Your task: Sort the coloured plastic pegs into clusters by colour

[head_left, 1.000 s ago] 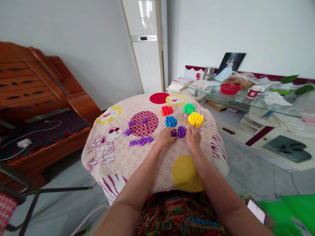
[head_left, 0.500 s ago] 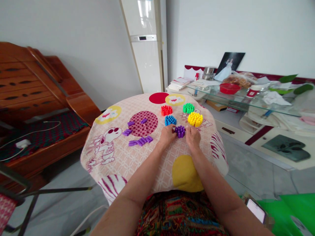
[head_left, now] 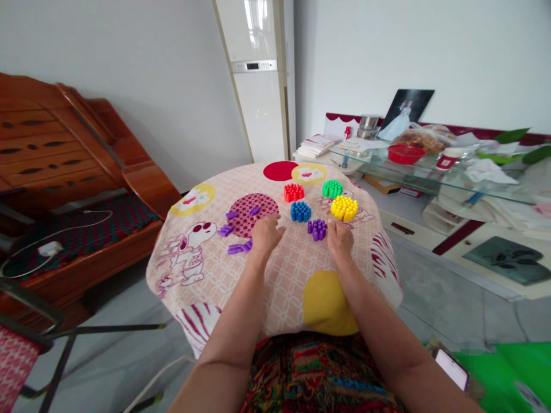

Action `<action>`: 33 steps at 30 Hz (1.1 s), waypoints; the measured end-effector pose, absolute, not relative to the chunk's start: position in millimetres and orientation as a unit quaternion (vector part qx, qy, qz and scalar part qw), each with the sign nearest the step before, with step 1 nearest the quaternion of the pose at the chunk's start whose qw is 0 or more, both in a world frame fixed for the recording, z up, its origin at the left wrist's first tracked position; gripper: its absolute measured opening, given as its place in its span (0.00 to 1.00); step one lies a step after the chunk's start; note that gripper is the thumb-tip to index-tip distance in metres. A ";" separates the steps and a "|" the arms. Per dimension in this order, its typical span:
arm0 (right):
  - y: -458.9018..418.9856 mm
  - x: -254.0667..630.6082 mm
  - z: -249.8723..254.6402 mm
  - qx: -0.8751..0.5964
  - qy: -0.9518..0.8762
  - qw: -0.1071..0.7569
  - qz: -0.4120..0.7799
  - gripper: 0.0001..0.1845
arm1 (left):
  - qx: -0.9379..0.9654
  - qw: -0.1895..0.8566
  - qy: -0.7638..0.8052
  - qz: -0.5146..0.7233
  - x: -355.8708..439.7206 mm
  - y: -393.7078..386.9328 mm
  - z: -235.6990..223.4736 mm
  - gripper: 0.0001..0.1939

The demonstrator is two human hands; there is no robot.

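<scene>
My left hand [head_left: 266, 232] hovers, fingers apart, over the right end of a loose scatter of short purple plastic sticks [head_left: 238, 248]; nothing shows in it, and it hides part of them. More purple sticks [head_left: 225, 230] lie on their sides farther left. My right hand [head_left: 340, 236] rests with curled fingers close by the right side of an upright purple stick cluster [head_left: 319, 230]; what its fingertips hold, if anything, is hidden. Behind that stand tight upright clusters of blue sticks [head_left: 300, 211], red sticks [head_left: 293, 193], green sticks [head_left: 332, 189] and yellow sticks [head_left: 344, 207].
A patterned cloth covers the round table [head_left: 284, 298]. To the left is a wooden bench [head_left: 86, 166]. At the right, a glass-topped cabinet [head_left: 413, 218] carries a red bowl [head_left: 406, 154], papers and a photo. A phone [head_left: 451, 368] lies at lower right.
My left hand has left the upright purple cluster and moved left to the loose purple sticks, its fingers now apart. My right hand has stayed beside the cluster.
</scene>
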State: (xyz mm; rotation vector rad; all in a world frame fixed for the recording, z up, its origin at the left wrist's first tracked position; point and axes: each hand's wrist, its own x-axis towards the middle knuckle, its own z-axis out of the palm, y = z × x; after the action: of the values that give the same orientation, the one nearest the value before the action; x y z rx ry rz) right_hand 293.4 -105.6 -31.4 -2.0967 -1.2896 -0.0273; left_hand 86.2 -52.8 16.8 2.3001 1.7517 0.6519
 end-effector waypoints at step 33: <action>-106.7 293.8 -33.0 -0.793 -0.502 0.344 -0.026 0.27 | 0.787 0.250 0.515 0.232 145.9 -78.7 4.0 0.26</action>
State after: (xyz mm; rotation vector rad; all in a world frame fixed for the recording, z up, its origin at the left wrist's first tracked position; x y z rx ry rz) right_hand 293.8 -106.7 -33.0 -2.0599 -1.3047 -0.0686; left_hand 145.9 -78.7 4.0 2.1412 1.4011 0.6315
